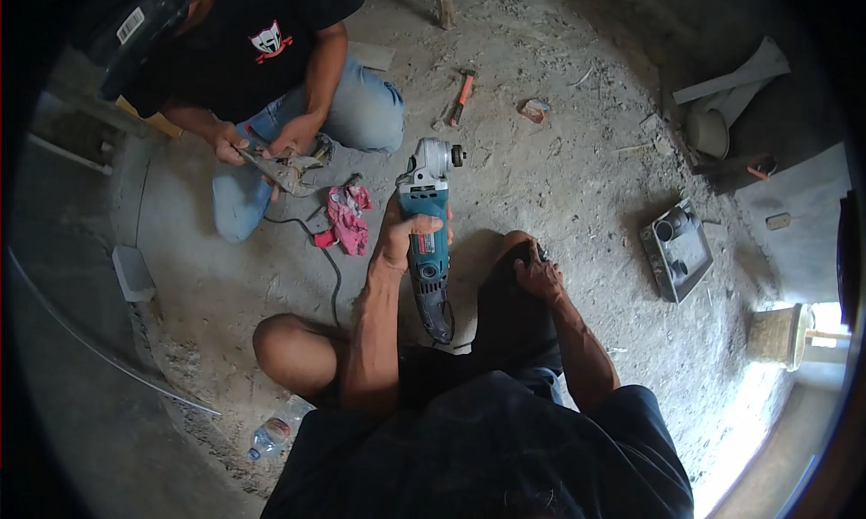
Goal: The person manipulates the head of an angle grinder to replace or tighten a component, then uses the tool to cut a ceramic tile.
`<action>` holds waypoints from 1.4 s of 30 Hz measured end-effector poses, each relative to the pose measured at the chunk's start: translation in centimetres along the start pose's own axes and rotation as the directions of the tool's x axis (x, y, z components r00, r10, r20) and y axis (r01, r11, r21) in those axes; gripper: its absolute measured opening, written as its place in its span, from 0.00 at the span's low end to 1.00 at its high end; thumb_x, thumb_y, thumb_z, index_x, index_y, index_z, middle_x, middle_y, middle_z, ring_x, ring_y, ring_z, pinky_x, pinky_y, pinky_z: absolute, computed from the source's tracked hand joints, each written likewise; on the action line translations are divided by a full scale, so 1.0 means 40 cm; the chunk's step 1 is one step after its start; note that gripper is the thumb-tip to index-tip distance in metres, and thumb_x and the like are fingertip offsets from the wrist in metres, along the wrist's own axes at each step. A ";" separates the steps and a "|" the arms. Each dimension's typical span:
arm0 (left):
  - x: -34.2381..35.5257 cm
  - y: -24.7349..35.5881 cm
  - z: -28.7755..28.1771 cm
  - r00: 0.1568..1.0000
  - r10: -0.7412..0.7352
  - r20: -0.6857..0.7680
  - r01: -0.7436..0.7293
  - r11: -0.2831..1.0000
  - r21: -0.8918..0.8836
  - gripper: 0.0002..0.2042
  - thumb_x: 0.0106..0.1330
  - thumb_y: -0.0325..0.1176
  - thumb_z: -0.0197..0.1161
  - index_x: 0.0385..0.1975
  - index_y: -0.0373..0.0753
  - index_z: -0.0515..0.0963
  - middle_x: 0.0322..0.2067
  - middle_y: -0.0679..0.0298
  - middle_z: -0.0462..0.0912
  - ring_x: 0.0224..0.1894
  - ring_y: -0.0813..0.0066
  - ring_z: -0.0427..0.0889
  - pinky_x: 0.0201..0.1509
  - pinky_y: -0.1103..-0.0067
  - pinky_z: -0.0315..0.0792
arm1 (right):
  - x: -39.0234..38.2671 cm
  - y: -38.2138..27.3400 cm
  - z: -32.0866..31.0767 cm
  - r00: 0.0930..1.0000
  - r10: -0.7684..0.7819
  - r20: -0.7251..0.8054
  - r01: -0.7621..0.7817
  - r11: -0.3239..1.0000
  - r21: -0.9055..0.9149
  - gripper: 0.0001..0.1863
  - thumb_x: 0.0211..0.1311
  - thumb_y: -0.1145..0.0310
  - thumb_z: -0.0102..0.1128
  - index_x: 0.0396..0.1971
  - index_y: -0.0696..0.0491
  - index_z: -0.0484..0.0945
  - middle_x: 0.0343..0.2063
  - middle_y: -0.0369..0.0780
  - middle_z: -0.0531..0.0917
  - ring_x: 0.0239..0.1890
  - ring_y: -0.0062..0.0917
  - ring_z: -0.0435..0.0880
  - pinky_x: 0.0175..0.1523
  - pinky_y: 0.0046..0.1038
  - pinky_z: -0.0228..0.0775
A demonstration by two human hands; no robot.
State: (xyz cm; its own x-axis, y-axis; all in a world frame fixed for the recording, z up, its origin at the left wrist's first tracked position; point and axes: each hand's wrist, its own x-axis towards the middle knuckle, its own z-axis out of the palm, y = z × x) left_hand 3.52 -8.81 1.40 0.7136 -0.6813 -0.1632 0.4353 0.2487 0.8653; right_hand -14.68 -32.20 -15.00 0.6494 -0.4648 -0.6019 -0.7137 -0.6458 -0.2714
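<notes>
My left hand (406,244) grips a teal and black angle grinder (424,253) upright, its silver head and bare spindle at the top. My right hand (539,275) rests at my right knee, fingers partly curled around something dark I cannot make out. Ahead on the left, a crouching co-worker (302,73) in a dark T-shirt and jeans holds a worn metal part (284,167) in both hands. Between us lies a crumpled pink and red cloth (347,221) beside a dark cord (329,266).
A hammer (464,95) and small scrap (534,110) lie ahead on the dusty concrete floor (595,158). At right stand a grey tray (663,266) with pipe fittings and a pale bucket (771,339). A plastic bottle (271,438) lies lower left. Walls border both sides.
</notes>
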 end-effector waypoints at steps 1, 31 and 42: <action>0.000 -0.009 0.000 1.000 0.018 -0.001 -0.018 1.000 -0.011 0.25 0.43 0.32 0.69 0.45 0.34 0.75 0.31 0.57 0.82 0.25 0.65 0.84 0.28 0.70 0.83 | 0.000 0.007 -0.001 1.000 0.005 -0.001 -0.005 1.000 -0.021 0.46 0.67 0.40 0.43 0.78 0.45 0.40 0.54 0.66 0.77 0.61 0.63 0.73 0.70 0.53 0.57; 0.008 -0.049 -0.026 0.998 0.033 -0.048 -0.035 0.998 -0.048 0.26 0.44 0.31 0.68 0.47 0.34 0.74 0.31 0.56 0.82 0.25 0.64 0.85 0.29 0.69 0.83 | 0.035 0.035 0.025 0.997 -0.070 -0.042 0.068 0.997 -0.033 0.44 0.67 0.44 0.44 0.78 0.47 0.42 0.49 0.67 0.80 0.56 0.62 0.77 0.69 0.52 0.58; 0.014 -0.050 -0.021 0.998 0.061 -0.019 -0.061 0.997 -0.037 0.26 0.44 0.32 0.69 0.47 0.33 0.75 0.31 0.57 0.83 0.24 0.66 0.84 0.28 0.72 0.82 | 0.044 0.046 0.020 0.994 -0.100 -0.032 0.098 0.994 -0.046 0.43 0.69 0.43 0.42 0.77 0.46 0.44 0.49 0.66 0.80 0.56 0.62 0.77 0.67 0.53 0.61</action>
State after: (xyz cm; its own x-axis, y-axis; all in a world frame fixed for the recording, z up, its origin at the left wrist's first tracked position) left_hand 3.49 -9.10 -0.82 0.7489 -0.6519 -0.1191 0.4104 0.3152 0.8557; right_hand -15.06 -33.70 -17.16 0.7254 -0.4168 -0.5477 -0.6334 -0.7156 -0.2944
